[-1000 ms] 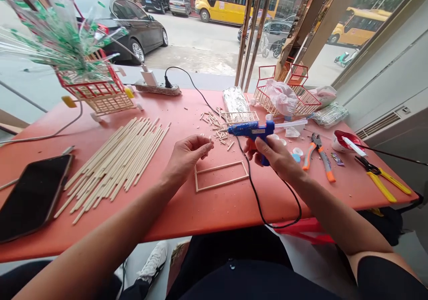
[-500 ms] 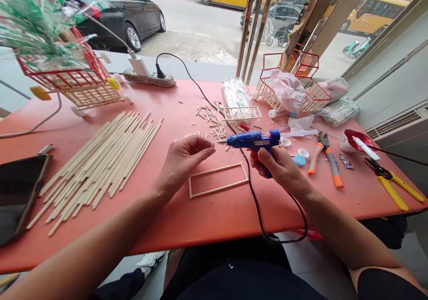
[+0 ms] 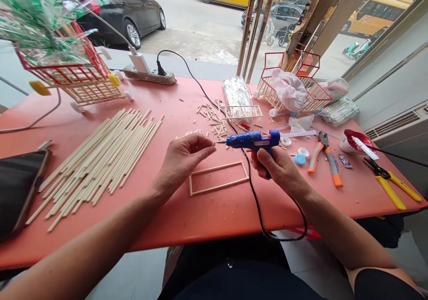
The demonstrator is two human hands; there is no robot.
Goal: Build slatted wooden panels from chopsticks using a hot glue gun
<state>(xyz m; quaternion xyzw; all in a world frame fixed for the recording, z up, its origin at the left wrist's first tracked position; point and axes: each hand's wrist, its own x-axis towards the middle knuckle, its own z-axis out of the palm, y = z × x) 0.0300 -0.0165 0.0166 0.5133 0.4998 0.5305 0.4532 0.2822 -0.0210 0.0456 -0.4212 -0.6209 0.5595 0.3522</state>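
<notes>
My right hand (image 3: 279, 168) is wrapped round the handle of a blue glue gun (image 3: 245, 139), whose nozzle points left. A clear glue stick (image 3: 298, 133) juts from its back end. At the nozzle tip my left hand (image 3: 187, 157) pinches a tiny piece of wooden stick (image 3: 214, 144), mostly hidden by the fingertips. On the table below the two hands lies a rectangular frame of thin sticks (image 3: 219, 187). Short cut stick pieces (image 3: 214, 119) are scattered behind the glue gun.
Long wooden sticks (image 3: 103, 157) lie left, beside a phone (image 3: 20, 193). Stick-built carts (image 3: 100, 92) stand at the back corners. Orange-handled pliers (image 3: 324, 157), yellow-handled cutters (image 3: 394, 184) and a cup (image 3: 347, 141) are at right. The gun's black cord (image 3: 256, 202) loops over the table's front edge.
The nozzle tip and the left fingertips have come slightly closer, so the nozzle now meets the small piece. Otherwise the view has only shifted a little.
</notes>
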